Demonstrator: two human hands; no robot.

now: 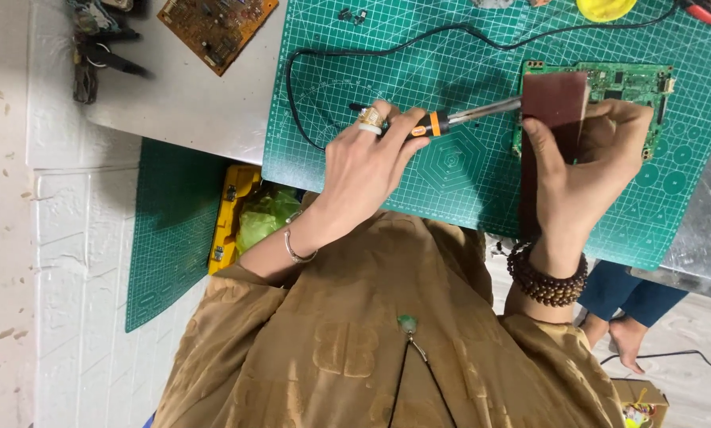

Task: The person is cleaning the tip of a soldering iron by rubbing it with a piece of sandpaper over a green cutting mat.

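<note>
Here my left hand [367, 162] is clamped round the soldering iron [458, 119], light and stiff, gripped by its handle; right hand [585, 170] pinches a thin brown sheet [554, 99] over the fragile green circuit board [633, 83], upper right on the cutting mat [451, 174]

Single head-worn view, close, steeply down over the green cutting mat [466, 166]

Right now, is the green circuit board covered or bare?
The circuit board is partly covered: the right hand holds a dark brown sheet over its left part.
</note>
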